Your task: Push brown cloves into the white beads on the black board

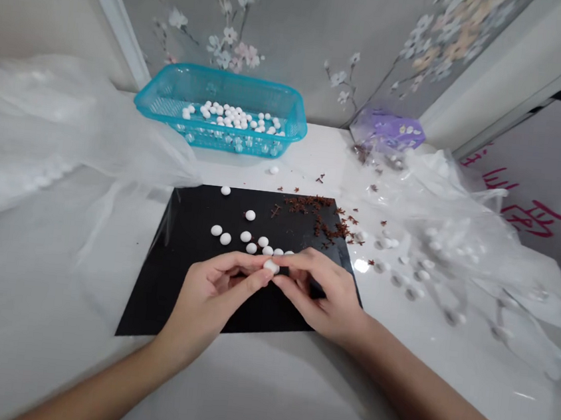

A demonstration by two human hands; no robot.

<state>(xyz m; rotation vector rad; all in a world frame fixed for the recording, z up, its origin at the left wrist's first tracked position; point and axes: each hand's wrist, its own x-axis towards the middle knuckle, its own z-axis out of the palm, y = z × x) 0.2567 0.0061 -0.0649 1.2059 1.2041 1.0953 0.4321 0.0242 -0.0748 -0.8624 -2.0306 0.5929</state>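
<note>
A small white egg-shaped ball (270, 266) is pinched between the thumb and forefinger of my left hand (217, 283). My right hand (325, 291) closes on the same ball from the other side, thumb and forefinger at its edge. Whether a small brown piece sits between these fingertips is hidden. Both hands are above a black mat (177, 286). Several more white balls (245, 236) lie on the mat just beyond my fingers. Small brown cross-shaped pieces (331, 229) are scattered over its far right corner.
Behind the mat stands a blue plastic basket (146, 99) with many white balls inside. Clear plastic bags lie left (79, 122) and right (506, 260), the right one with white balls. A purple packet (394, 130) sits at the back right, by the flowered wall panel (298, 38).
</note>
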